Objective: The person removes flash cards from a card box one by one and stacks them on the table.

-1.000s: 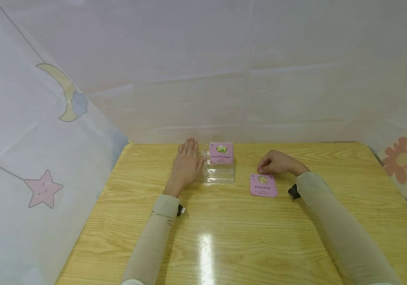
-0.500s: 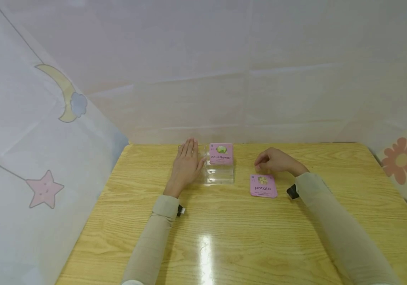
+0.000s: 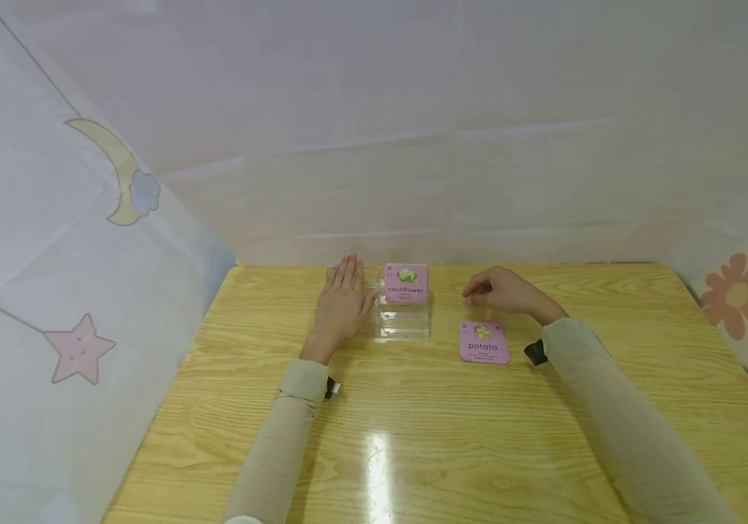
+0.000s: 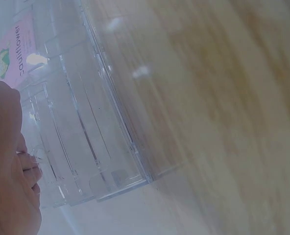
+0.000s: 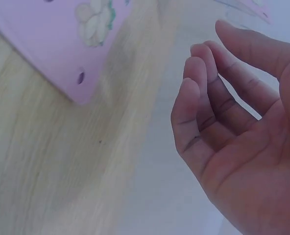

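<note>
Potato card (image 3: pixel 484 342) lies face up on the bench (image 3: pixel 466 437), right of the frame's centre, off the clear stand (image 3: pixel 404 319), where the cauliflower card (image 3: pixel 407 282) occupies the upper right. One card appears placed, potato apparently left; the stand's covered side cannot be judged. Potato's picture edge points toward the frame's top; nearly square, it shows no clear long axis. The right hand (image 3: pixel 510 292) hovers nearby, grip released; the left hand (image 3: pixel 343 309) lies flat over the stand, grasping nothing.
</note>
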{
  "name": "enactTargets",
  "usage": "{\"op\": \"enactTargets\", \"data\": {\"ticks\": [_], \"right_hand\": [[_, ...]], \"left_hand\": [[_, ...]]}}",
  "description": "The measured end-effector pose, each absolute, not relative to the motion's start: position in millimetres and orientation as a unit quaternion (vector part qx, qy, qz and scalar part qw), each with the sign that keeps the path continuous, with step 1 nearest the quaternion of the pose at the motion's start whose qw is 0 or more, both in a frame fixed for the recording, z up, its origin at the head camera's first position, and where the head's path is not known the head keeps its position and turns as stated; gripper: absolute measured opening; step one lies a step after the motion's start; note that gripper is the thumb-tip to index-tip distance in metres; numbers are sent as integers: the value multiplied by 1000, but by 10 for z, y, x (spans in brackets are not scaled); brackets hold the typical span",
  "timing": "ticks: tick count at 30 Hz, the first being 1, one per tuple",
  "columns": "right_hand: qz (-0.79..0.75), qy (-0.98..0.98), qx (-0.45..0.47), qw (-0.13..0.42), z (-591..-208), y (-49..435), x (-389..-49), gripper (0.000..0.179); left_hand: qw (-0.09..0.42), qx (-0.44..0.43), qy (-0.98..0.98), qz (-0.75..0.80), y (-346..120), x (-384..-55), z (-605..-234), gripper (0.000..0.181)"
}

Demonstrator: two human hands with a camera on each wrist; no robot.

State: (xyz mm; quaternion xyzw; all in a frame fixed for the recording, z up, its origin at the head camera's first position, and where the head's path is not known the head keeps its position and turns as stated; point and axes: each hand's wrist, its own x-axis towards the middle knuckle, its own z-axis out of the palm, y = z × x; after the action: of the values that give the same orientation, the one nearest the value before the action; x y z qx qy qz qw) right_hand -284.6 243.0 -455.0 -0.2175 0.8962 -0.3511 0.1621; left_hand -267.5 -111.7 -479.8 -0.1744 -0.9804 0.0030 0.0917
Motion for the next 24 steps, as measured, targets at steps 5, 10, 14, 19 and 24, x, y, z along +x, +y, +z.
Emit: {"op": "enactTargets", "data": {"ticks": [5,10,14,19,24], "right_hand": [[-353,897,-224,143,-4493,2392,-2835,25],[-350,902,-225,119,-4419,2347,-2823,24],[-344,906,-225,100,-4363,2319,-2819,21],[-341,909,-225,86,-4280,2279,-2797,21],[-340,910,-229,67,-4193,2222,-2771,20]], "left_hand": [[90,-174,-981,0,-1112,-2680,-4799,77],[92,-176,-980,-1,-1112,-2678,-4797,77],[91,-178,-980,-3,-1115,-2681,-4807,77],[94,-176,-980,-1,-1117,-2690,-4824,77],[95,-177,-980,-2,-1117,-2699,-4828,77]]}}
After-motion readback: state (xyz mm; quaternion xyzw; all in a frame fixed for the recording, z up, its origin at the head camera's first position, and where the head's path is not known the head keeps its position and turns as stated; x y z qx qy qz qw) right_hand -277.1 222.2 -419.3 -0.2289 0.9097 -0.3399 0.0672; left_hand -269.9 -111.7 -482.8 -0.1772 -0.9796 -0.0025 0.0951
